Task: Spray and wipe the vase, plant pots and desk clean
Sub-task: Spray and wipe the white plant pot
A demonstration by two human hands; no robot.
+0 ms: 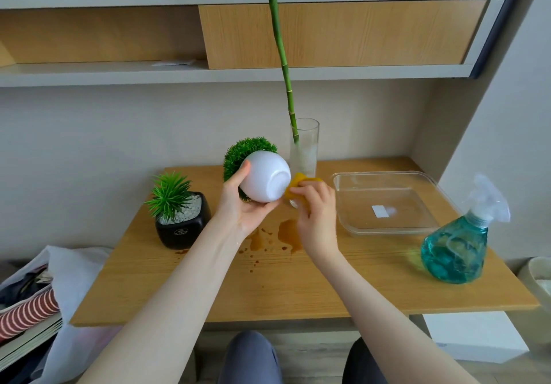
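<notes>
My left hand [242, 205] grips a round white plant pot [265, 176], tipped on its side above the desk so its base faces me and its green moss ball points away. My right hand [317, 210] holds a yellow cloth [298, 185] against the pot's lower right side. Behind them stands a clear glass vase [304, 148] with a tall green bamboo stem. A black square pot [183, 225] with a spiky green plant sits at the left. The spray bottle [456, 249] of blue liquid stands at the right. Wet patches [287, 231] darken the wooden desk [298, 288] under my hands.
A clear plastic tray [384, 202] lies between the vase and the spray bottle. Shelves run along the wall above the desk. A bag with striped fabric [29, 309] sits at the lower left, a white box [474, 336] under the desk's right side.
</notes>
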